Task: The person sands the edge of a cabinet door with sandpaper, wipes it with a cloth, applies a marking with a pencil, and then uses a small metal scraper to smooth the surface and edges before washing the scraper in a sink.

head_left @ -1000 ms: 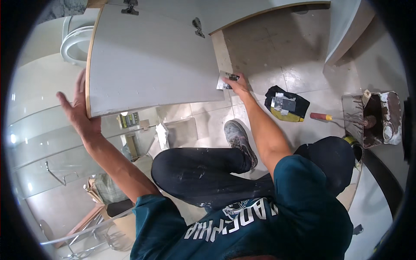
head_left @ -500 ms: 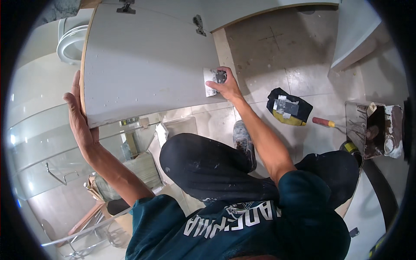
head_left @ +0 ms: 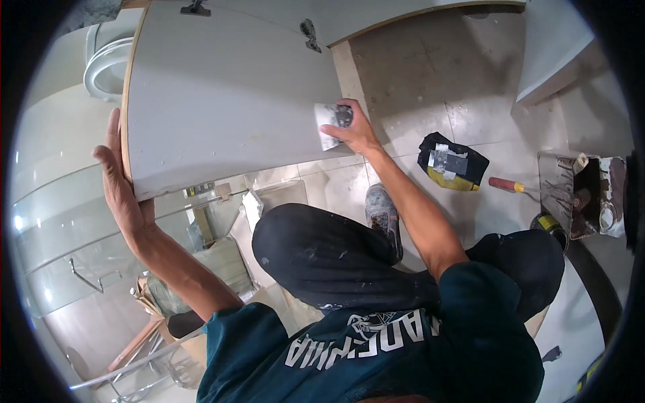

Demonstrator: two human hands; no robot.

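A broad-bladed putty knife (head_left: pixel 328 134), its blade smeared white and its handle dark, is gripped in my right hand (head_left: pixel 354 131). The blade lies at the right edge of a light grey cabinet door (head_left: pixel 222 94). My left hand (head_left: pixel 124 181) rests against the door's wooden left edge, fingers stretched and palm flat, thumb apart. Two metal hinges, a left one (head_left: pixel 195 8) and a right one (head_left: pixel 310 35), sit on the door's upper part. A few small pale specks show on its surface.
On the tiled floor lie a black and yellow bag-like item (head_left: pixel 453 162) with grey tape and a red-and-yellow-handled tool (head_left: pixel 505 184). A stained open container (head_left: pixel 556 191) stands right. Left are a glass panel (head_left: pixel 67 221), a wrapped bundle (head_left: pixel 215 269) and a toilet (head_left: pixel 111 70).
My view has shifted slightly. Fewer white specks show on the door. Both hands keep nearly the same places, the putty knife still at the door's right edge.
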